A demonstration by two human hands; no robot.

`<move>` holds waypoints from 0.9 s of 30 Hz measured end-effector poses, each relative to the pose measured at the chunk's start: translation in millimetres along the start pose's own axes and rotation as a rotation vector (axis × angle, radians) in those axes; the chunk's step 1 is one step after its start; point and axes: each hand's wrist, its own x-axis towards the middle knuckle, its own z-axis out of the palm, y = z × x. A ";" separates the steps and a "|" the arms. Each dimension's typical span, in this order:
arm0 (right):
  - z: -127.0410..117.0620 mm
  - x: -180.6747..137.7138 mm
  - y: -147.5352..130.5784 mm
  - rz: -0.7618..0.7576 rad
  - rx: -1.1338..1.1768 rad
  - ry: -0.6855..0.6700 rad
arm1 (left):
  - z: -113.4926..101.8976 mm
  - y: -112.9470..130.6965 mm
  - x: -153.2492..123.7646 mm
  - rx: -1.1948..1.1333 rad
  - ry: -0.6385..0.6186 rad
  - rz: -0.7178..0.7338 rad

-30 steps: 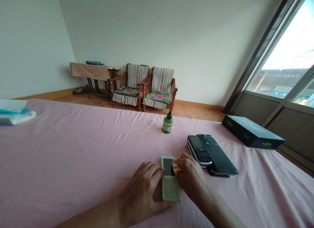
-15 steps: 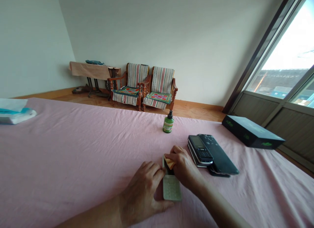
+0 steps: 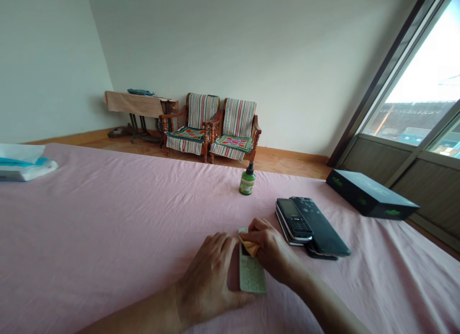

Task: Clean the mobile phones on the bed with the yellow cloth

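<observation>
A pale keypad phone [image 3: 252, 275] lies face up on the pink cloth [image 3: 118, 219] near the front edge. My left hand [image 3: 212, 274] lies against its left side, fingers curled along the edge, holding it in place. My right hand [image 3: 271, 250] is pinched on a small orange cloth [image 3: 249, 247] and presses it onto the phone's screen, which it mostly hides.
A stack of dark phones [image 3: 309, 226] lies just right of my hands. A small green bottle [image 3: 247, 180] stands behind them, and a black box [image 3: 370, 194] sits at the far right. A white and blue tissue pack [image 3: 23, 164] rests at the far left. Two striped chairs [image 3: 212, 128] stand by the wall.
My right hand has slid the orange cloth leftward across the phone's screen, from its right edge to over its middle. My left hand has stayed on the phone's left side.
</observation>
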 end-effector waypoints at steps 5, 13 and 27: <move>-9.1 -12.1 -6.0 -0.080 0.127 -0.126 | 1.9 -3.3 2.5 0.022 0.013 -0.004; 1.5 -3.1 -4.6 -0.008 -0.014 0.037 | 3.9 -6.6 2.6 -0.021 0.035 0.012; -10.4 -38.2 -25.7 -0.141 0.089 -0.076 | -8.4 -9.1 10.3 0.030 -0.005 0.152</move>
